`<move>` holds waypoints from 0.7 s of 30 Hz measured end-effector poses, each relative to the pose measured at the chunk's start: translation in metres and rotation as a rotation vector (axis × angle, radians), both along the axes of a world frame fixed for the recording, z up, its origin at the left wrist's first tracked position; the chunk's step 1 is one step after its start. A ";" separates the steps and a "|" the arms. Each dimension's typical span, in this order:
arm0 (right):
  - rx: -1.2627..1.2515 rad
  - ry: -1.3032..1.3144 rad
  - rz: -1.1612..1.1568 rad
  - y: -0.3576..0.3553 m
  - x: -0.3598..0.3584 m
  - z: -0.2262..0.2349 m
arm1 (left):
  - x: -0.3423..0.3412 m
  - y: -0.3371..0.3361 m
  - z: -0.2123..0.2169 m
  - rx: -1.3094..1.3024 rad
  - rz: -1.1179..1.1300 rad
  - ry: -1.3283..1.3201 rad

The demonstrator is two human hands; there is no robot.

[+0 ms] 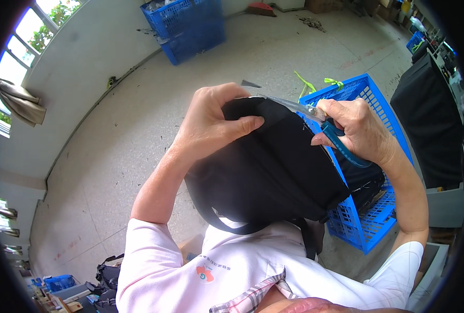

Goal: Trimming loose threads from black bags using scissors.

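Note:
A black fabric piece (273, 167), apparently a bag with a strap looping at its lower side, is held up in front of my chest. My left hand (211, 122) pinches its upper edge, thumb on the near face and fingers behind. In my right hand (362, 128) is a pair of scissors (341, 146) with teal handles. Their metal blades point left along the fabric's upper right edge, close to my left fingertips. Whether the blades are parted cannot be made out. Loose pale threads show along that edge.
Just right of the fabric stands a blue plastic crate (349, 221) with black pieces inside and yellow-green ties on its rim. More blue crates (198, 39) stand at the back. A black-draped table (430, 120) is at right; black bags (109, 276) lie lower left.

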State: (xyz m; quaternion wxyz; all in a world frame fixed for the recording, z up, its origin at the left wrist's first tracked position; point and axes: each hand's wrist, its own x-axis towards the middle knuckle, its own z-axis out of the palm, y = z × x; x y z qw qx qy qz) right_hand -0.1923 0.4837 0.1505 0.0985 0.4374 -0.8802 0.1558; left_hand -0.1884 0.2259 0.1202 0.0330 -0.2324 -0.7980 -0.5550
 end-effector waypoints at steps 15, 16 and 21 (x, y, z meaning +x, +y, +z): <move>-1.182 -0.358 -0.250 -0.037 -0.030 -0.028 | 0.012 -0.079 -0.127 0.630 0.271 -0.512; -1.297 -0.390 -0.140 -0.028 -0.039 -0.036 | 0.015 -0.057 -0.122 0.765 0.188 -0.550; -1.606 -0.529 0.113 -0.026 -0.023 -0.044 | -0.029 -0.043 -0.063 0.867 0.287 -0.124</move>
